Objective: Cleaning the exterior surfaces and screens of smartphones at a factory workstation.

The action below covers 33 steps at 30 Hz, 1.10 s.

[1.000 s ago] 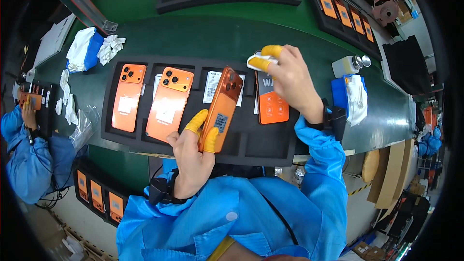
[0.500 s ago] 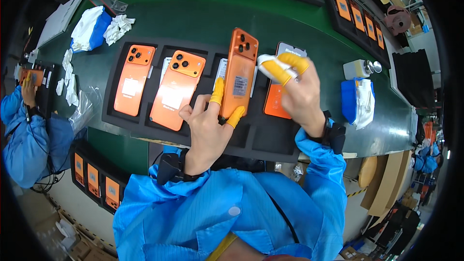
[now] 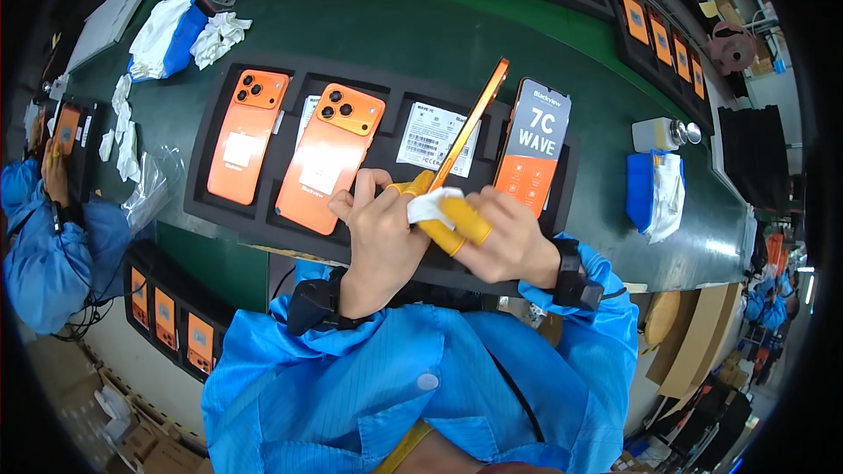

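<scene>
Green workbench [image 3: 544, 53] running wide, black foam tray [image 3: 211, 114] sitting close to the near edge. Plenty of bare green past the tray's far side, less on the right, where a blue-and-white cloth pack [image 3: 657, 193] and a small bottle [image 3: 654, 133] sit. Two orange phones [image 3: 248, 136] lying back-up in the tray's left slots, another phone [image 3: 534, 158] screen-up on the right. Left hand [image 3: 378, 237] raised over the tray's near rim, pinching the lower end of an orange phone [image 3: 470, 127] held edge-on, tilted up and away. Right hand [image 3: 500, 241] just beside it, yellow-capped fingers [image 3: 461, 219] pressing a white wipe [image 3: 428, 206] against that lower end.
</scene>
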Available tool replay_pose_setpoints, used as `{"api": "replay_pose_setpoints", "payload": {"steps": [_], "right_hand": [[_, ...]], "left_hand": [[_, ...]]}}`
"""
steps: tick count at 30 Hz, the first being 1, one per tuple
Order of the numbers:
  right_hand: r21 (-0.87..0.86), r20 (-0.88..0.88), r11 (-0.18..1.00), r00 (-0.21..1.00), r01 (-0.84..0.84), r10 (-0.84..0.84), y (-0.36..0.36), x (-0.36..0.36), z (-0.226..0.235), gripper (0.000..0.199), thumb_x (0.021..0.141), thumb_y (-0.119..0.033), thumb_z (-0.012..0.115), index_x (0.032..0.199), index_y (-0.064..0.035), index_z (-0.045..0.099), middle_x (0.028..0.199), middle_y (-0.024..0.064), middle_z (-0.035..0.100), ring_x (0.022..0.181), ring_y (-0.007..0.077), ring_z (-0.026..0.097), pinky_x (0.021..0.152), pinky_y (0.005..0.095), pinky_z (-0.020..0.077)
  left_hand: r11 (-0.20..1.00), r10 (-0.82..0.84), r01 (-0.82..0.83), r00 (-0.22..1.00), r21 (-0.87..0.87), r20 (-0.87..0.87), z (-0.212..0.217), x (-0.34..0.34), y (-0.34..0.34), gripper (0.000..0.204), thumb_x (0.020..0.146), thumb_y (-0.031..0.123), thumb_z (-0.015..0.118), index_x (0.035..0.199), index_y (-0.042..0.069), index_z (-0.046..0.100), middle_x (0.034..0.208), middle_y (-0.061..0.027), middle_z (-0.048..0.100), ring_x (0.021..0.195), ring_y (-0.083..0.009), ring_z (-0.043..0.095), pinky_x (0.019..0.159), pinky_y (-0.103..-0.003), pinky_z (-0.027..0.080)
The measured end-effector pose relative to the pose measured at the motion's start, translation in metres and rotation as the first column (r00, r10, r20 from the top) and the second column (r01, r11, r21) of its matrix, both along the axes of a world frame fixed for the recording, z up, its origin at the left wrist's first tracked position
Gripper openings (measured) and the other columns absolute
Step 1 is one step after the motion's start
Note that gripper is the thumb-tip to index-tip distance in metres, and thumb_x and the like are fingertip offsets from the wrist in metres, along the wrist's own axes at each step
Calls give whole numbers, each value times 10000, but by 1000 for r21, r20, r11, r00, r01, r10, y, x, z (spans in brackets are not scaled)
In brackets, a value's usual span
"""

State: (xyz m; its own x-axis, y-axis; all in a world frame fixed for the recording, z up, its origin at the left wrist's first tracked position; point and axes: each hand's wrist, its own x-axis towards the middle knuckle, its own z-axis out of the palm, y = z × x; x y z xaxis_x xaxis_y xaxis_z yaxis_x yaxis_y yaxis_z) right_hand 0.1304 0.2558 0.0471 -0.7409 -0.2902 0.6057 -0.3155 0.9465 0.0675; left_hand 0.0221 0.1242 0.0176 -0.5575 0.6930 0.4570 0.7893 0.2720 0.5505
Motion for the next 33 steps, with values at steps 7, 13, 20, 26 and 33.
{"api": "replay_pose_setpoints", "payload": {"steps": [7,13,20,26,33], "right_hand": [[-9,-130,874,866,486,-483,79,-30,15,355,672,-80,694,1026,-101,682,959,118,624,800,249,610,572,332,472],[27,-22,994,994,-109,110,15,-6,4,280,629,-127,663,888,-21,684,846,87,640,703,196,601,549,297,480],[-37,-197,931,910,364,-364,88,-49,15,346,696,-102,640,1040,-92,674,883,109,608,708,244,555,573,326,437],[-29,-221,934,909,356,-353,79,-50,19,337,698,-136,633,1026,-65,662,832,103,571,743,248,555,594,336,430],[-99,-413,938,844,333,-343,53,-43,54,413,604,-110,652,1009,-43,687,995,136,615,736,238,594,603,326,470]], "left_hand": [[999,-4,2,1000,-54,-26,11,-3,-3,251,667,153,789,599,26,584,635,-52,569,804,-215,524,712,-401,236],[998,-60,61,997,-29,43,4,-4,2,158,585,80,736,622,16,597,636,-95,564,840,-249,519,709,-420,234],[976,-182,178,983,-123,-24,41,-34,16,280,676,253,764,734,15,628,661,-80,577,832,-254,510,713,-427,251],[893,-343,352,936,-280,82,60,-67,76,245,757,252,673,782,14,620,779,-187,596,766,-333,534,700,-424,315],[958,-265,272,961,96,-76,63,-56,67,166,706,92,675,847,10,644,736,-98,515,728,-258,499,691,-371,272]]}}
